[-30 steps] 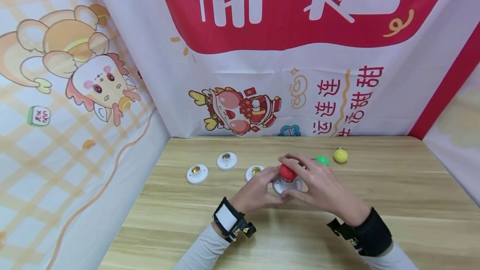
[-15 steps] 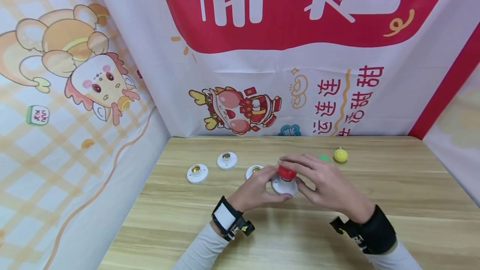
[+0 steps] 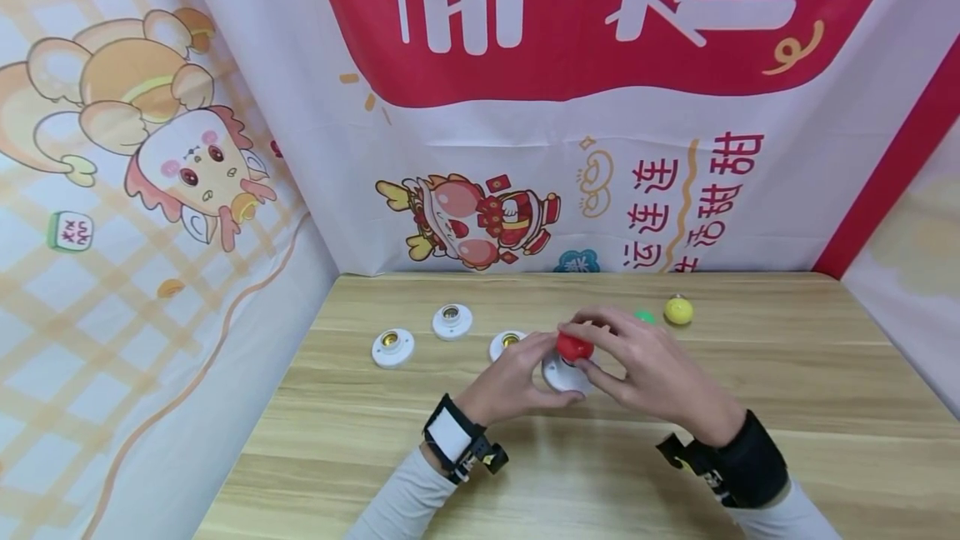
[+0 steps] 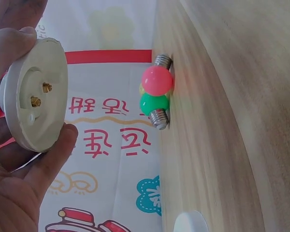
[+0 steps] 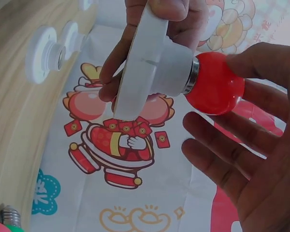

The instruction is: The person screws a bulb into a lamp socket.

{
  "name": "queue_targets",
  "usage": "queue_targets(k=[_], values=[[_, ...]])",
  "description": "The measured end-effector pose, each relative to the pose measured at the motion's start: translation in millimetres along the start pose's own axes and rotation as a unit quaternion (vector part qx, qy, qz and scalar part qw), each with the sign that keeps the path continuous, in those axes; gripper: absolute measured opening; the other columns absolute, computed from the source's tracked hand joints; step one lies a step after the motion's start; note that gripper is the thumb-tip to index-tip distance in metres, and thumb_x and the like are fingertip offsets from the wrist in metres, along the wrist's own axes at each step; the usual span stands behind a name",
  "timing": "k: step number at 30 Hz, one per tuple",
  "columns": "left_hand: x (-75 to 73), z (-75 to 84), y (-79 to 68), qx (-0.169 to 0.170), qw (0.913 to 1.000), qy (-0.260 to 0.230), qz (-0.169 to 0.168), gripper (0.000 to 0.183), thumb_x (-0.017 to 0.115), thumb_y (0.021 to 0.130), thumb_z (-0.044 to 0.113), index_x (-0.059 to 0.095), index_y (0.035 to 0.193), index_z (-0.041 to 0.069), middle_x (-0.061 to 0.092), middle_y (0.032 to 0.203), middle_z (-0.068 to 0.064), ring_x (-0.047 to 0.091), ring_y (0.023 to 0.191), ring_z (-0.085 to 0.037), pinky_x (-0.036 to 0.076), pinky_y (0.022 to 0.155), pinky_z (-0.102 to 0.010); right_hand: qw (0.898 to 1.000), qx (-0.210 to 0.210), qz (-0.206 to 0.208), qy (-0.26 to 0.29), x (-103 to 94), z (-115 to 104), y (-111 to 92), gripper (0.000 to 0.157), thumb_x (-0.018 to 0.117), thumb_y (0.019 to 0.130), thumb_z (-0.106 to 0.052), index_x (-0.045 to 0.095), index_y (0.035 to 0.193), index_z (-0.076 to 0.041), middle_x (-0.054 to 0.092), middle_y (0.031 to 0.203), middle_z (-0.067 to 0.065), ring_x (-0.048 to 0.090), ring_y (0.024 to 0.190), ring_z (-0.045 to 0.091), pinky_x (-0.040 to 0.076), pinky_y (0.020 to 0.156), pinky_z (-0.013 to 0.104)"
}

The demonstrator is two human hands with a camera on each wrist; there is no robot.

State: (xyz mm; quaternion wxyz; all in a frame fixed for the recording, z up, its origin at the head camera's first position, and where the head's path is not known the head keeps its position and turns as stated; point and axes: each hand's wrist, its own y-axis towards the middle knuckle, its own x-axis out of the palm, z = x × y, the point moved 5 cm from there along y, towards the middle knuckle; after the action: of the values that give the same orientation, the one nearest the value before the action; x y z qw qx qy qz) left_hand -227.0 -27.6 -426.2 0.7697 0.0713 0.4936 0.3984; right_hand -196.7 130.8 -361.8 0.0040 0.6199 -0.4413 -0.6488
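My left hand [image 3: 510,382] grips a white lamp socket [image 3: 558,375] by the rim of its round base, raised off the table. In the left wrist view the underside of that socket [image 4: 43,96] shows two brass screws. A red light bulb [image 3: 573,346] sits in the socket's mouth, with a sliver of metal cap visible between them in the right wrist view. My right hand [image 3: 652,365] pinches the red bulb [image 5: 215,84] between thumb and forefinger. Its other fingers [image 5: 222,145] are spread away from the bulb.
Three more white sockets stand left on the wooden table: one at far left [image 3: 393,348], one behind [image 3: 452,322], one partly behind my left hand [image 3: 507,343]. A yellow bulb [image 3: 678,310], a green bulb [image 4: 153,104] and a pinkish-red bulb [image 4: 157,80] lie back right. Printed cloth walls surround it.
My right thumb has shifted from near the socket's base up to the red bulb, and the fingers have re-gripped it. My left hand and the socket are almost still.
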Motion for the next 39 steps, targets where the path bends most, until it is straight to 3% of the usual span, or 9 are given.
queue_targets(k=[6,12,18,22,39], values=[[3.3,-1.7,-1.7,0.001,1.0,0.003,-0.006,0.073,0.071,0.083,0.047,0.041,0.144,0.022,0.05,0.14,0.003,0.046,0.123,-0.004,0.044,0.101,-0.022,1.0,0.015,-0.003,-0.007,0.8,2.2,-0.5,0.047,0.073,0.083,-0.035,0.062,0.127,-0.023,0.056,0.124,0.004,0.058,0.098,0.015,0.058,0.079,0.036],[4.1,-1.8,-1.9,-0.006,1.0,0.004,-0.007,0.072,0.07,0.083,0.048,0.041,0.143,0.023,0.051,0.14,0.004,0.046,0.123,-0.003,0.044,0.101,-0.023,1.0,0.011,0.01,-0.007,0.1,0.9,-1.5,0.058,0.072,0.082,-0.038,0.055,0.135,-0.024,0.05,0.135,0.003,0.058,0.098,0.013,0.057,0.073,0.03],[3.9,-1.6,-2.8,-0.011,0.9999,0.007,-0.01,0.072,0.07,0.083,0.048,0.04,0.143,0.022,0.051,0.139,0.004,0.047,0.122,-0.003,0.044,0.101,-0.022,1.0,-0.004,0.002,0.003,-1.0,-1.2,-1.4,0.058,0.068,0.081,-0.023,0.054,0.137,-0.023,0.051,0.139,0.001,0.053,0.117,0.016,0.053,0.092,0.043],[4.4,-1.7,-2.8,-0.004,1.0,0.003,-0.007,0.071,0.07,0.083,0.047,0.041,0.143,0.021,0.052,0.138,0.004,0.048,0.121,-0.003,0.044,0.1,-0.021,1.0,-0.004,-0.022,0.001,0.5,-1.4,-1.3,0.053,0.065,0.082,-0.021,0.056,0.134,-0.022,0.055,0.135,-0.004,0.05,0.118,0.013,0.048,0.098,0.047],[7.5,-3.7,-4.2,0.006,0.9999,0.003,-0.009,0.073,0.071,0.082,0.048,0.042,0.143,0.022,0.051,0.139,0.005,0.045,0.124,-0.003,0.042,0.104,-0.023,0.999,0.019,-0.022,-0.016,2.4,1.8,-0.5,0.047,0.073,0.081,-0.033,0.061,0.125,-0.019,0.06,0.12,-0.002,0.057,0.104,0.013,0.057,0.082,0.038]])
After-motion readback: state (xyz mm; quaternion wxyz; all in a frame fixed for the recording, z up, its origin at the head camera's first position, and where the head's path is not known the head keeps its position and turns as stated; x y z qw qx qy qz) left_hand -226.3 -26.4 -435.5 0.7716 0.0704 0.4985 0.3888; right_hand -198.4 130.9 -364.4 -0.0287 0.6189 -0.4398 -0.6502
